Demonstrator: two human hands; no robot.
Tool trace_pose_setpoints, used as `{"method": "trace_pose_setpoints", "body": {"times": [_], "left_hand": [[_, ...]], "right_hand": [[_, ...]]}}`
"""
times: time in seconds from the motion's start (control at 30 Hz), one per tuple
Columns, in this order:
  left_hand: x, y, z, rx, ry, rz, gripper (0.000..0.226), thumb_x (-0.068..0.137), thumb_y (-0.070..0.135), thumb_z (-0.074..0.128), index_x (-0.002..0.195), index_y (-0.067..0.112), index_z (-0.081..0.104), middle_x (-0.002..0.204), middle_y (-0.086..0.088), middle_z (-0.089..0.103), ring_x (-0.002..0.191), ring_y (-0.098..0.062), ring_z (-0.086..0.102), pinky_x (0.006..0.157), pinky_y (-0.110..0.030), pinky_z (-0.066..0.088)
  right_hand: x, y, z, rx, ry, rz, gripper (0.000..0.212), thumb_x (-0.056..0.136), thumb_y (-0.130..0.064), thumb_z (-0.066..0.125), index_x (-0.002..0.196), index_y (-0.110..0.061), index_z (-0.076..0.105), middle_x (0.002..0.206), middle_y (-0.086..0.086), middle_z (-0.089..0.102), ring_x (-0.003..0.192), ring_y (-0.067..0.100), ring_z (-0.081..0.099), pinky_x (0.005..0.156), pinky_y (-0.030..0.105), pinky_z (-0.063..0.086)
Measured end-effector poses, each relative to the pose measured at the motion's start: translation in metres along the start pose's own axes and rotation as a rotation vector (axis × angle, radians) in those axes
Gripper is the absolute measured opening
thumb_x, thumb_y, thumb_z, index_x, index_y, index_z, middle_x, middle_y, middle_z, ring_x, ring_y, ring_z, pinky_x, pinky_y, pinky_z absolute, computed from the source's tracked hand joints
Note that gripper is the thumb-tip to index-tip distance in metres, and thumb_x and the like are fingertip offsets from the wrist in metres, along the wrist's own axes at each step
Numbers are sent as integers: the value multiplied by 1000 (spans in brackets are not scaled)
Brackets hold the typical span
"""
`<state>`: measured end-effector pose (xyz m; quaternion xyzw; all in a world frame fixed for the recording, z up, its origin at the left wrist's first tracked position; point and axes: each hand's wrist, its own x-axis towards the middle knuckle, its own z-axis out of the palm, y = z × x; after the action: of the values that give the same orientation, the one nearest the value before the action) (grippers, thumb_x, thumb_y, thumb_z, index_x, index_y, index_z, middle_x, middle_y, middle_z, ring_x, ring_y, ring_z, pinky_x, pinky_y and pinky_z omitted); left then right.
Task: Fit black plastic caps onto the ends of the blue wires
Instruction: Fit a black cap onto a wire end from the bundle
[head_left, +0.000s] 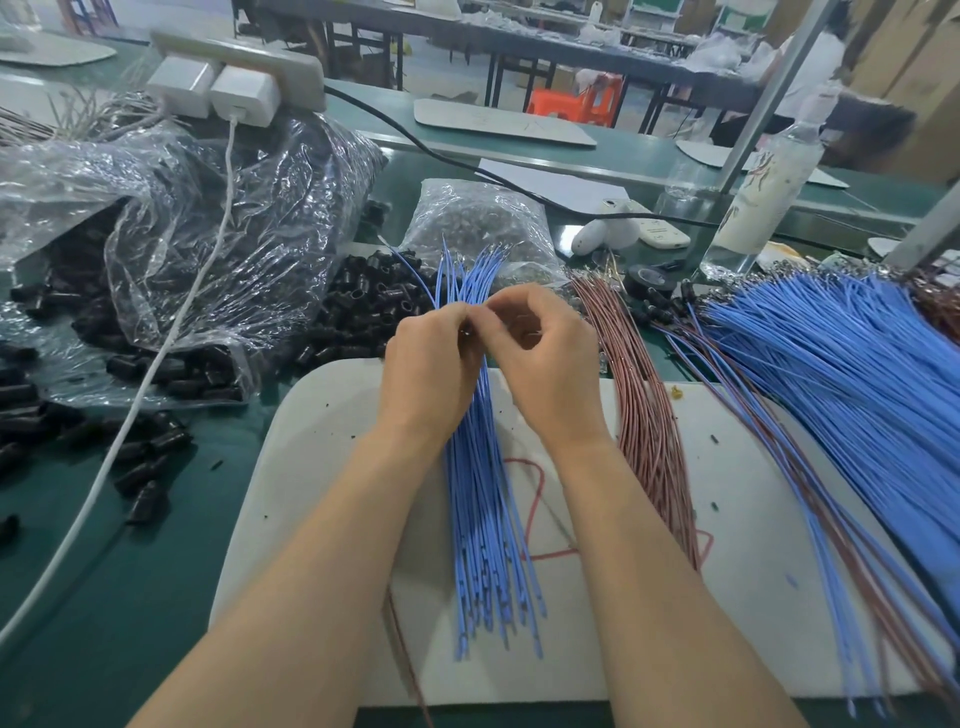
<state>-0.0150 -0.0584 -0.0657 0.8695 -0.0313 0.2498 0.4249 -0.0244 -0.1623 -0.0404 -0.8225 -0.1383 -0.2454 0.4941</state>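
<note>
Blue wires (480, 499) lie bunched; left hand (431, 364) pinches them, right hand (548, 364) curls round something hidden. Push each black cap (363, 306) on straight.

wire bundle (483, 519) on mat (322, 441) | caps pile (363, 306) left of bundle | wire heap (841, 364) right of mat

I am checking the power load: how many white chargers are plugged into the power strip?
2. One charger is on the left of the power strip, the other beside it on the right, with a white cable running down. No others show.
</note>
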Motion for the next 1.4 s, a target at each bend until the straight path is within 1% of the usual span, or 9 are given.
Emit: {"method": "trace_pose_setpoints", "body": {"times": [0.13,0.23,0.37,0.5,0.63,0.77,0.93,1.13,1.4], "left_hand": [[-2,5,-5,-77,40,-13,10,90,17,61,91,10,69,79,-5,71,78,-23,66,77,-39,53],[-2,7,-6,-88,53,-4,10,90,15,61,90,8,69,75,-3,70,73,-21,65,74,-37,53],[-3,9,-5,-92,25,10,12,91,13,60,90,5,69,75,-7,70,75,-24,67,75,-41,53],[-3,8,-3,-94,17,27,11,91,11,60,89,6,69,73,-8,70,73,-26,66,75,-42,53],[-3,8,-2,-110,5,53,10,90,10,61,90,4,69,75,-11,71,76,-29,67,77,-43,52],[-4,10,-1,-132,-5,71,10,88,8,62,95,4,69,80,-11,72,79,-29,68,78,-42,53],[-6,12,-2,-137,12,116,11,88,7,62,96,6,70,79,-9,72,76,-25,67,74,-42,53],[-5,12,-3,-158,15,130,11,88,7,62,95,7,70,78,-10,71,77,-29,66,73,-43,52],[-4,10,-3,-194,20,67,10,89,9,61,93,6,69,79,-10,70,79,-27,65,78,-39,51]], "right_hand": [[9,11,-22,50,90,121,9,93,-20,59,95,-16,67,82,-10,67,73,0,61,72,16,50],[14,30,-39,-246,190,268,18,93,-10,52,102,-14,68,93,-1,69,79,6,58,72,19,46],[14,44,-44,-465,69,416,23,90,-8,51,102,-14,69,104,7,68,95,21,60,75,24,43],[13,41,-38,-478,-41,371,22,87,-12,56,103,-19,69,106,7,65,98,24,59,84,33,49],[10,43,-25,-573,-153,255,35,93,-9,49,121,-26,64,121,9,52,110,29,47,98,35,37],[8,47,-17,-621,-192,249,45,95,-3,43,126,-30,60,123,5,45,106,24,39,96,33,35],[7,49,-15,-592,-101,282,26,94,-9,50,113,-20,65,116,5,47,109,23,42,83,22,25],[7,49,-14,-599,-110,287,27,95,-20,55,120,-21,64,117,6,47,110,24,42,93,27,31],[8,50,-15,-560,-91,307,17,94,-20,56,106,-21,68,104,1,41,106,23,43,88,27,33]]}}
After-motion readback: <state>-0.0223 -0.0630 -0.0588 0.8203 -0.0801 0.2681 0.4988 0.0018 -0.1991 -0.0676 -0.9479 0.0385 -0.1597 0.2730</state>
